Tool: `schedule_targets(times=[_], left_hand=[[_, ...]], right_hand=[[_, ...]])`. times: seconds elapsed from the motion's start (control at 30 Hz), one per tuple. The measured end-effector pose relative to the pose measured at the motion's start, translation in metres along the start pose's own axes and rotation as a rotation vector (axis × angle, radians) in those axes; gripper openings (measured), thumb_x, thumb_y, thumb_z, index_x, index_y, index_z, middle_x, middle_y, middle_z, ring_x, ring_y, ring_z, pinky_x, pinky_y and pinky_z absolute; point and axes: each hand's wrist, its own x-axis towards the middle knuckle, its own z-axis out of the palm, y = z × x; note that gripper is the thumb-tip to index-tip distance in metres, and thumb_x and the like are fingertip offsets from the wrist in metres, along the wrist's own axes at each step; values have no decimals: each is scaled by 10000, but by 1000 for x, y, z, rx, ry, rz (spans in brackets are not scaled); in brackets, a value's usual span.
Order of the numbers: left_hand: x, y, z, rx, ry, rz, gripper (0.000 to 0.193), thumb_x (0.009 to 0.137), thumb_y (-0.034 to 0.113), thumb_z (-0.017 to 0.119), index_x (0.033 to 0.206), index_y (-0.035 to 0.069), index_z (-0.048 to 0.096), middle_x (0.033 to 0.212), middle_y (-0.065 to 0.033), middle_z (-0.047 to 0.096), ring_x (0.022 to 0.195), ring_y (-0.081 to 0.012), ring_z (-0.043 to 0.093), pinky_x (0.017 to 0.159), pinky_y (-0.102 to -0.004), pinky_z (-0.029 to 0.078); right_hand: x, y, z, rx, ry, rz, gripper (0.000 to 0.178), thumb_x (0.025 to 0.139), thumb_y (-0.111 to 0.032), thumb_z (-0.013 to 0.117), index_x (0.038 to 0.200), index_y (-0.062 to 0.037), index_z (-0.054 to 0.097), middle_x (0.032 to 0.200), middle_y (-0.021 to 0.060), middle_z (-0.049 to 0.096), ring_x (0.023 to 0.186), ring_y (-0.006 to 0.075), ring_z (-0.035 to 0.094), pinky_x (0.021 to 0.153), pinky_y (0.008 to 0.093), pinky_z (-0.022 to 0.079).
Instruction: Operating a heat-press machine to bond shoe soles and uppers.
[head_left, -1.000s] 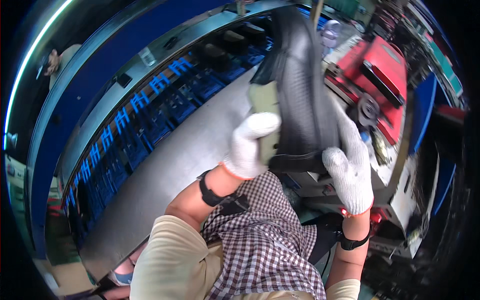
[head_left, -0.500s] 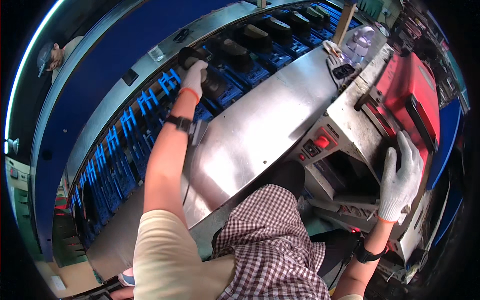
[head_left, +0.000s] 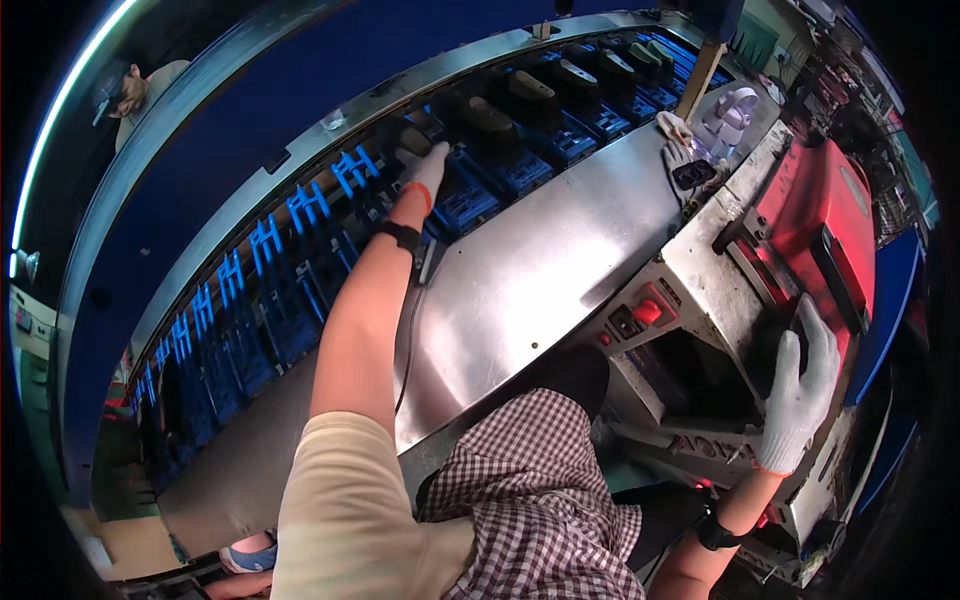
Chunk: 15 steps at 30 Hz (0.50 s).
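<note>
My left hand (head_left: 425,172), in a white knit glove with an orange cuff, reaches over a row of blue racks (head_left: 470,208). Its fingers close round a dark shoe-shaped piece (head_left: 411,139), partly hidden by the glove. Several similar dark shoe shapes (head_left: 488,118) with brownish tops stand in line to the right of it. My right hand (head_left: 803,385), gloved the same way, holds nothing. Its fingers are spread beside the red machine cover (head_left: 822,205), near the dark gap below it; whether they touch the machine I cannot tell.
A bare metal shelf (head_left: 545,255) runs between me and the racks. At right stands a machine with a red switch (head_left: 648,311). A purple fan (head_left: 730,112), loose gloves (head_left: 675,150) and a wooden post (head_left: 702,80) are beyond. Another person (head_left: 135,100) is at far left.
My view has shifted a little. My left hand has moved slightly right with the dark shoe-shaped piece, which now shows at a different tilt. My right hand stays beside the red machine.
</note>
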Motion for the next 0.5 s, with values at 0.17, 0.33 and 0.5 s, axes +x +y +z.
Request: schedule_targets(times=[0.17, 0.33, 0.5], left_hand=[[-79, -13, -15, 235, 4, 192, 1179, 855, 410, 741, 1677, -22, 15, 1678, -325, 291, 1559, -421, 322, 1259, -394, 289], [-170, -2, -25, 466, -355, 413, 1157, 873, 469, 707, 1686, 3, 28, 1726, -307, 165, 1571, -407, 312, 1266, -387, 287], [-209, -12, -9, 1164, -374, 647, 1016, 918, 631, 622, 1687, 111, 207, 1711, -286, 216, 1582, -451, 218, 1272, -541, 221]], right_hand=[[-30, 38, -13, 173, 37, 111, 379, 1008, -54, 608, 1378, 12, 656, 1327, 164, 702, 1234, 288, 659, 1098, 372, 468], [-39, 44, -16, 113, 39, 194, 412, 1011, -151, 653, 1415, -71, 655, 1272, 179, 735, 1168, 285, 708, 1039, 355, 509], [-35, 49, -18, 122, -9, 304, 455, 979, -245, 711, 1416, -127, 665, 1246, 185, 741, 1127, 311, 715, 1001, 383, 525]])
